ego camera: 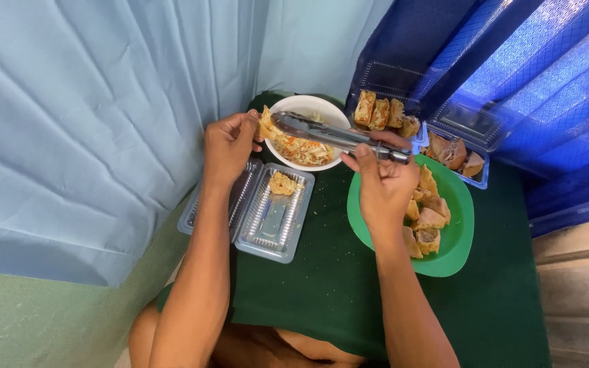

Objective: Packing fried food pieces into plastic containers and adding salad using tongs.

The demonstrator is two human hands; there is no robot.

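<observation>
While the right hand (383, 180) gripped the handle end of a pair of metal tongs (332, 136), their tips reached over the white bowl (308, 109) of shredded, orange-flecked filling, and the left hand (230, 143) was closed round a small fried piece (265, 126) held at the bowl's near rim, right by the tong tips. Judging by how things lay, the packing was only begun: the open clear plastic box (270, 225) on the green table (328, 279) held just one filled piece (284, 182) at its far end, the rest of its tray bare. Much seemed left, for a heap of fried pieces (427, 218) waited on the green plate (458, 238) under the right wrist. Beyond the bowl, two more clear containers (461, 153) already held pieces, which looked like finished portions, though whether they were filled I could not tell.
</observation>
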